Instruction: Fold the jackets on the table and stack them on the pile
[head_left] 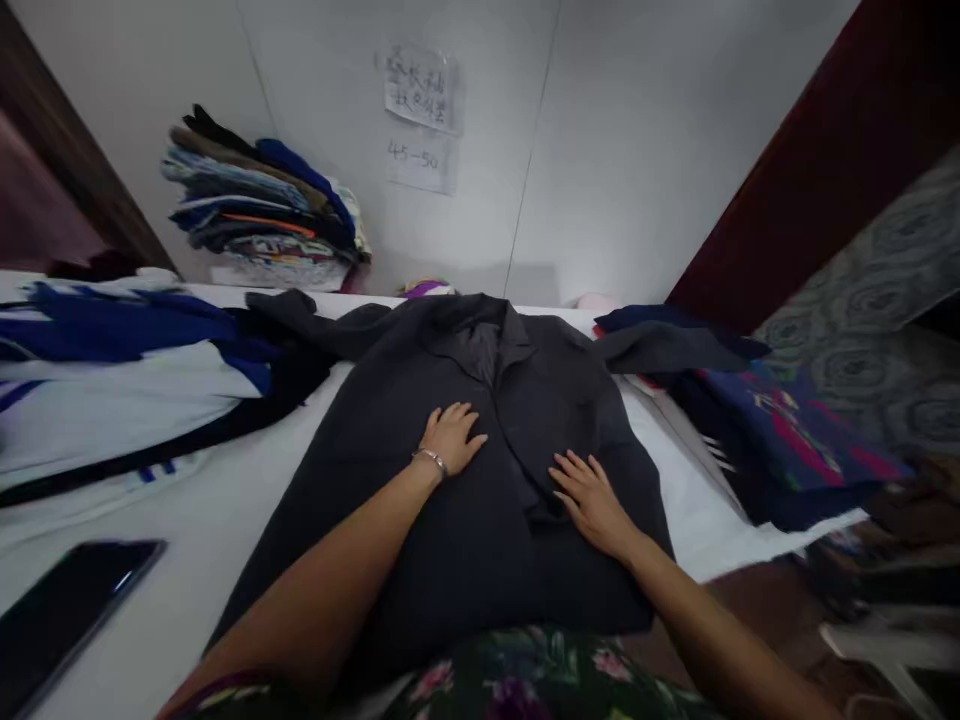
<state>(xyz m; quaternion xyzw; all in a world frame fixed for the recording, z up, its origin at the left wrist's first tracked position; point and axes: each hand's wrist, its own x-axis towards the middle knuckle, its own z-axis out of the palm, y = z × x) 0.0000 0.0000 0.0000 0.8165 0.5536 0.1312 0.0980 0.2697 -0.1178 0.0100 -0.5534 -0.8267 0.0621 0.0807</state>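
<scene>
A dark jacket (450, 560) lies spread front side up, its collar toward the wall and its sleeves stretched out to both sides. On its left front panel rests my left hand (450, 442), palm down with the fingers spread, a bracelet at the wrist. My right hand (592, 500) lies flat on the right front panel, fingers apart, close to the front opening. Neither hand grips the cloth. The jacket's right sleeve (667, 348) crosses over a pile of clothes, and the left sleeve reaches toward other garments.
A white table (202, 500) carries everything. White and blue garments (127, 390) lie at left, above a black phone (75, 610). Folded clothes (262, 200) are stacked at the back left. Another clothes pile (780, 430) sits at the right edge. Paper notes (424, 90) hang on the wall.
</scene>
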